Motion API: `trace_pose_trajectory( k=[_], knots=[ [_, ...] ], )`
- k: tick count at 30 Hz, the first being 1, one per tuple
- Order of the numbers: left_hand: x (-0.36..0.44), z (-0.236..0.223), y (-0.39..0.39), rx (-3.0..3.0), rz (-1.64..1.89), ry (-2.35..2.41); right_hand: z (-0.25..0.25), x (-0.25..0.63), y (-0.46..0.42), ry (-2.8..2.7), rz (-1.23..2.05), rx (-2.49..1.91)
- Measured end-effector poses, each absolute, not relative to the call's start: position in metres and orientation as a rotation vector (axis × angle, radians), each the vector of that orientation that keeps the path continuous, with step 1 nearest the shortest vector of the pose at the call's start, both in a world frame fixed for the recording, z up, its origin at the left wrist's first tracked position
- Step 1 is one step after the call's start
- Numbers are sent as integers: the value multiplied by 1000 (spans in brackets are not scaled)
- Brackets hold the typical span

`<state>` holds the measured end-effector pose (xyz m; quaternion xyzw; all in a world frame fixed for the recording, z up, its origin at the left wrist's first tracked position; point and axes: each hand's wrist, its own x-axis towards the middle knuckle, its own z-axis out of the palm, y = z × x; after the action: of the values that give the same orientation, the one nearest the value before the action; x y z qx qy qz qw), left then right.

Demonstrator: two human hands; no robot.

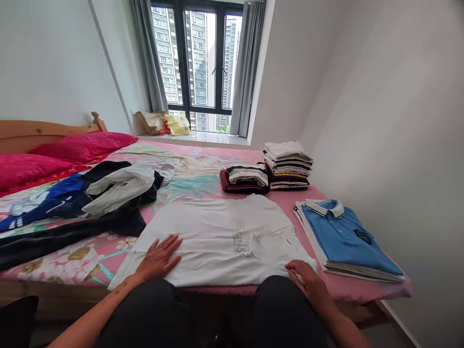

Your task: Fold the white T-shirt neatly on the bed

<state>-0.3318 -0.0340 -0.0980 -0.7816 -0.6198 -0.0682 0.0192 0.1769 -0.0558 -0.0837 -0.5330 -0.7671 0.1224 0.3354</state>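
Observation:
A white T-shirt (206,227) with dark printed text lies spread on the bed in front of me. Its hem is towards the left, and some cloth is rumpled near the print. My left hand (161,256) rests flat on its left part, fingers stretched out. At the near right edge, by a sleeve, my right hand (306,280) touches the cloth with fingers bent and slightly apart. Just right of that hand is a pile of folded shirts with a blue polo shirt (348,237) on top.
Loose clothes (119,188) are heaped on the left. Behind the T-shirt stand a low folded pile (246,179) and a taller folded stack (288,164). Red pillows (83,145) lie by the headboard. Bags (176,124) sit on the windowsill. My knees are at the bed's near edge.

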Motion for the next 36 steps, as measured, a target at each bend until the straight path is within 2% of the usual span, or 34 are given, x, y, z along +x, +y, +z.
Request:
trace_pose_trajectory(
  k=[6,11,16,21,29,32,36],
  knots=[
    [-332,-98,-28,-2457,-220,-1946,-98,130,-4,-2334,271,-1156],
    [-327,-95,-18,-2375,-274,-2127,-82,106,14,-2593,255,-1208],
    [-345,-93,4,-2242,-186,-2337,-62,106,60,-2360,253,-1422],
    [-353,-92,41,-2115,-114,-2465,-54,121,148,-2175,198,-1809],
    [-344,-115,58,-1961,-241,-2364,-62,144,265,-1857,385,-2256],
    [-347,-116,57,-1972,-241,-2341,-64,143,264,-1810,450,-2088],
    [-347,-115,58,-1963,-228,-2334,-60,144,212,-1819,98,-1457]
  ],
)
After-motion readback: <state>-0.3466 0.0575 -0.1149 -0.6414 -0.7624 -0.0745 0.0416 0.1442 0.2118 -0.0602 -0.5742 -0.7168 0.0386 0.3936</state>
